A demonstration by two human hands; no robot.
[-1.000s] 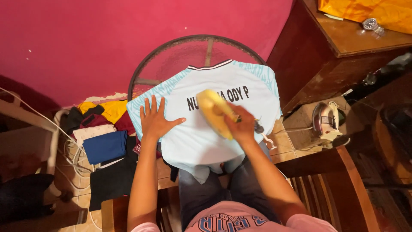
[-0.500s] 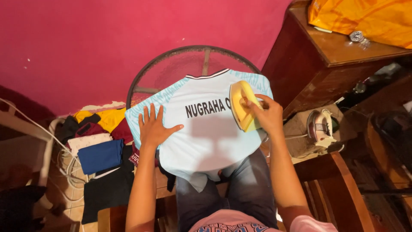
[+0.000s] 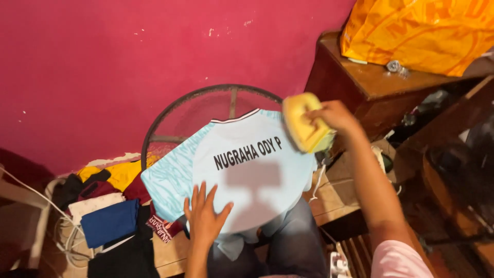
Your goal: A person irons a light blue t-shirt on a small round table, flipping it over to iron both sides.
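The left hand (image 3: pixel 205 216) lies flat, fingers spread, on the lower edge of the pale blue jersey (image 3: pixel 242 175) draped over the person's lap. At two o'clock from it, the right hand (image 3: pixel 334 117) grips a yellow iron (image 3: pixel 303 123), fingers wrapped around it, lifted off the jersey's right shoulder. Beyond, at one o'clock, an orange bag (image 3: pixel 422 31) sits on a wooden cabinet (image 3: pixel 360 82).

Open air above the pale blue shirt (image 3: pixel 247 175); only the left hand (image 3: pixel 205 219) rests flat on its lower edge. The right hand (image 3: pixel 332 116) with the yellow iron (image 3: pixel 304 123) is raised over the shirt's right corner, blocking passage there. A dark wooden cabinet (image 3: pixel 370 82) closes the right side; a pile of folded clothes (image 3: pixel 105 219) crowds the left. The pink wall (image 3: pixel 128 62) bounds the rear.
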